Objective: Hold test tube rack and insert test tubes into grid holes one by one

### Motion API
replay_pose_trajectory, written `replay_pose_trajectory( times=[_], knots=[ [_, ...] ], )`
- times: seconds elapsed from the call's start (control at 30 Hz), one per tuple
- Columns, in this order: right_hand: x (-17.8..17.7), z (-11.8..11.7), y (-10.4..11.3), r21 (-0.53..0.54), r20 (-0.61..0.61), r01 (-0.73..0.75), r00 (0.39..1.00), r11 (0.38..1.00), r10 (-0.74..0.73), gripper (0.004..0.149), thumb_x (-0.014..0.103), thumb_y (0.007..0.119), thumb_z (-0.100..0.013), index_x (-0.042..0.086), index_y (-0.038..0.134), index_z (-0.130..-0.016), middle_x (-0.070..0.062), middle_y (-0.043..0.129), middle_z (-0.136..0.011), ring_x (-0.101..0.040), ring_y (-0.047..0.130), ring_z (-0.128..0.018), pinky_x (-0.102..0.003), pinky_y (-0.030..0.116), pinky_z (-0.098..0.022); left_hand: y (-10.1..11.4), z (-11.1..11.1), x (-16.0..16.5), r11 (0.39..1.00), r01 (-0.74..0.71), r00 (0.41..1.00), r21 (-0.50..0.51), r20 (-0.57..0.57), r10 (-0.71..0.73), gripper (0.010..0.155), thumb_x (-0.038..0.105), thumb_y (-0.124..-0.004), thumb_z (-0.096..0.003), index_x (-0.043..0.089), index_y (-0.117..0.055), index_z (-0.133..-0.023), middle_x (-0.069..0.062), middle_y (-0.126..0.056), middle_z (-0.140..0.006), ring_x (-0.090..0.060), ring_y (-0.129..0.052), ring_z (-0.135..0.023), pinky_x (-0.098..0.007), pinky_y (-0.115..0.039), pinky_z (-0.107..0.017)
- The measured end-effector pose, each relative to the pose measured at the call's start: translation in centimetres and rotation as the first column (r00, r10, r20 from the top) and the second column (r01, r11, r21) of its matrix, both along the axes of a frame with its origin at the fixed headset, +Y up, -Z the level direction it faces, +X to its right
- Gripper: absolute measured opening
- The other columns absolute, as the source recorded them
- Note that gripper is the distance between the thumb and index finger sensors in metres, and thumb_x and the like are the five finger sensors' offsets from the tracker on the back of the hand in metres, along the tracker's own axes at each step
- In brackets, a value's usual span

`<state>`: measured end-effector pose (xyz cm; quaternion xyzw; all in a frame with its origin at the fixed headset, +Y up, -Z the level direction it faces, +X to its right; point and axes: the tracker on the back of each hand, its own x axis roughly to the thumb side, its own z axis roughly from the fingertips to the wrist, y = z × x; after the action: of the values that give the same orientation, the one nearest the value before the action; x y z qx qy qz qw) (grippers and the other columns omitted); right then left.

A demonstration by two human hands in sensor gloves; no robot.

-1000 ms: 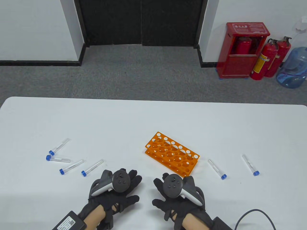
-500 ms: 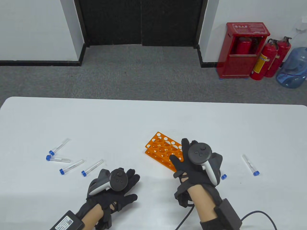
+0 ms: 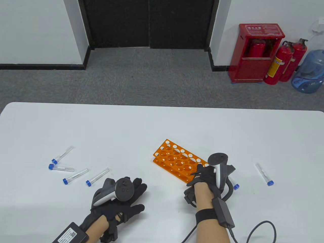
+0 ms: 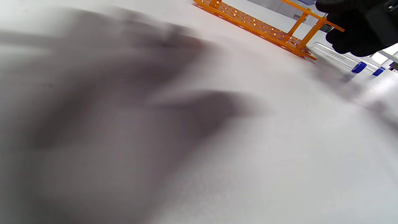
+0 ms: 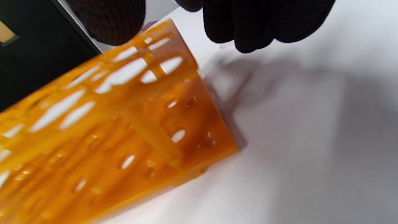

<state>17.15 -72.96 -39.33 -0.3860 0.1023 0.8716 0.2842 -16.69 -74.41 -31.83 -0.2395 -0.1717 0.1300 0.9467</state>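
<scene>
We see the right hand (image 3: 206, 176) at the orange test tube rack's (image 3: 177, 162) near end, grip unclear; left hand (image 3: 121, 197) lies spread on the table (image 3: 162, 121)

The right hand (image 3: 211, 174) covers the near-right corner of the orange rack (image 3: 177, 162) and most of one tube (image 3: 235, 186), leaving only its blue cap showing. Whether its fingers (image 5: 248, 28) touch the rack cannot be told, since the right wrist view is blurred. In the left wrist view the worktop (image 4: 279, 140) is smeared with dark blur, and the rack's far end is cut off by the top edge.
</scene>
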Motion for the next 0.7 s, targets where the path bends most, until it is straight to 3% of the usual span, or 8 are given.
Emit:
replay_pose_trajectory(
  times=[0.17, 0.33, 0.47, 0.6, 0.7],
  knots=[
    [0.0, -0.3, -0.3, -0.040, 0.048, 0.048, 0.998, 0.998, -0.046, 0.072, 0.054, 0.070, -0.042, 0.015, 0.058, -0.101, -0.010, 0.085, -0.085, -0.032, 0.092, -0.057, -0.048, 0.080, -0.035, 0.0, -0.1, -0.1, 1.000, -0.002, 1.000, -0.002, -0.009, 0.002, 0.077, 0.067, -0.061, -0.0357, 0.051, -0.028, -0.104, 0.022, -0.012, -0.114, -0.026, -0.009, -0.111, -0.058, -0.028, -0.080],
    [1.0, -0.1, -0.9, -0.009, 0.154, 0.253, 0.956, 0.968, -0.248, 0.063, 0.050, 0.075, -0.042, 0.014, 0.068, -0.093, -0.005, 0.091, -0.073, -0.027, 0.096, -0.046, -0.046, 0.082, -0.029, 0.1, -0.1, -0.2, 1.000, -0.005, 1.000, -0.002, -0.016, 0.005, 0.077, 0.067, -0.061, -0.0357, 0.051, -0.028, -0.104, 0.022, -0.012, -0.114, -0.026, -0.010, -0.111, -0.058, -0.028, -0.080],
    [1.7, 0.1, -1.6, 0.044, 0.241, 0.421, 0.876, 0.906, -0.419, 0.056, 0.047, 0.078, -0.043, 0.014, 0.071, -0.088, -0.003, 0.092, -0.070, -0.026, 0.097, -0.043, -0.045, 0.083, -0.028, 0.1, -0.2, -0.3, 1.000, -0.003, 1.000, -0.007, -0.021, 0.003, 0.077, 0.067, -0.061, -0.0358, 0.051, -0.028, -0.104, 0.022, -0.012, -0.114, -0.026, -0.010, -0.111, -0.058, -0.028, -0.080],
    [2.1, 0.2, -2.2, 0.105, 0.239, 0.527, 0.810, 0.843, -0.536, 0.052, 0.045, 0.079, -0.044, 0.016, 0.071, -0.086, -0.002, 0.092, -0.070, -0.025, 0.098, -0.043, -0.044, 0.083, -0.028, 0.2, -0.2, -0.5, 1.000, -0.005, 1.000, -0.009, -0.029, 0.004, 0.077, 0.067, -0.061, -0.0357, 0.051, -0.028, -0.104, 0.022, -0.012, -0.114, -0.026, -0.010, -0.111, -0.058, -0.028, -0.080],
    [2.0, 0.3, -2.6, 0.218, 0.211, 0.633, 0.713, 0.743, -0.669, 0.048, 0.040, 0.079, -0.045, 0.017, 0.069, -0.086, -0.002, 0.094, -0.072, -0.026, 0.100, -0.040, -0.045, 0.083, -0.025, 0.2, -0.3, -0.6, 1.000, -0.003, 0.999, -0.007, -0.033, 0.003, 0.077, 0.067, -0.061, -0.0357, 0.051, -0.028, -0.104, 0.022, -0.012, -0.114, -0.026, -0.010, -0.111, -0.058, -0.028, -0.080]
  ],
)
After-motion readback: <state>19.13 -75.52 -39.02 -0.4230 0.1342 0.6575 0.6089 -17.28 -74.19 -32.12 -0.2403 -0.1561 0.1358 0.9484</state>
